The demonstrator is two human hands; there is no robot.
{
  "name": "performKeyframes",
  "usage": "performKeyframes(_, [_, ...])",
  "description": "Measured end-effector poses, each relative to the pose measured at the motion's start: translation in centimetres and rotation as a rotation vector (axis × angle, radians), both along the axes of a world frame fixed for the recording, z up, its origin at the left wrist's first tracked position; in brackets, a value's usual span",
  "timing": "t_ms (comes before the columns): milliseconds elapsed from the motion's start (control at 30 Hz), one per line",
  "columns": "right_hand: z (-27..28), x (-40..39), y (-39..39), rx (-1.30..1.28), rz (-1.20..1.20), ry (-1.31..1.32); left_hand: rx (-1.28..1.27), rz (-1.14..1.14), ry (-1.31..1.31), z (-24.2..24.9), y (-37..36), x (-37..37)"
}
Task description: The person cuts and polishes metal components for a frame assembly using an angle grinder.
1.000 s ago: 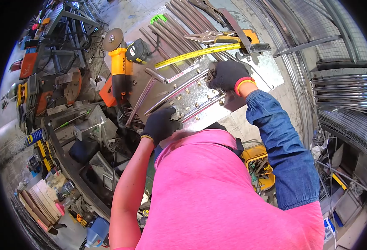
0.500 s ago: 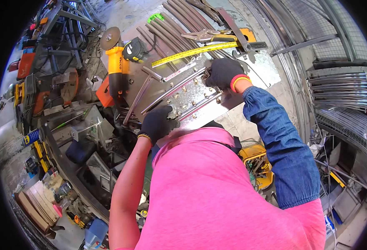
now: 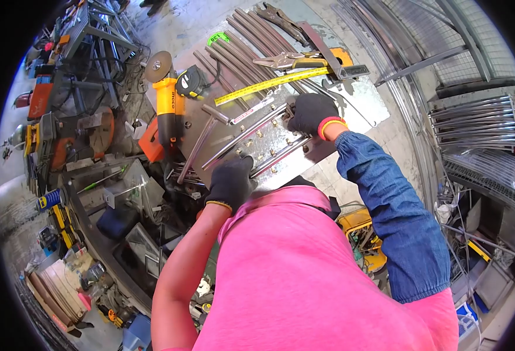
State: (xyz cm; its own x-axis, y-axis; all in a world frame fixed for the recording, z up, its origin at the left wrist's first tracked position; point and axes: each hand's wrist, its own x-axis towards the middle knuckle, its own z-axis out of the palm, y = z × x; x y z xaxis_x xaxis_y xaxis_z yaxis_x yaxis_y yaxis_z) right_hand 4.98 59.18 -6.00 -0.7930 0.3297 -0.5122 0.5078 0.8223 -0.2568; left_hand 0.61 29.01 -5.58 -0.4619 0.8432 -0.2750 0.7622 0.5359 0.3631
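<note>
Two parallel metal tubes lie among small brass-coloured stops on a shiny metal plate (image 3: 333, 96). My left hand (image 3: 232, 180), in a black glove, is closed at the near end of the lower tube (image 3: 281, 155). The upper tube (image 3: 243, 138) runs alongside, further from me. My right hand (image 3: 315, 115), black-gloved with a red and yellow cuff, is curled at the far ends of both tubes. A short dark metal piece (image 3: 289, 111) shows beside its fingers; the fingertips are partly hidden.
Beyond the tubes are a yellow ruler (image 3: 272, 85), locking pliers (image 3: 289, 61), a tape measure (image 3: 192, 81) and a pile of cut tubes (image 3: 240, 55). A yellow angle grinder (image 3: 167, 99) stands at the left. A yellow bin (image 3: 360, 225) is below right.
My left hand has shifted right, onto the near end of the lower tube. My right hand stays at the far tube ends. The whole view has shifted slightly.
</note>
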Motion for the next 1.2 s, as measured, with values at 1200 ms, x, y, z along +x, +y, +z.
performKeyframes(1200, [8.2,2.5,-5.7,-1.259,-0.28,0.47,0.543,0.38,-0.551,12.0,1.4,1.4])
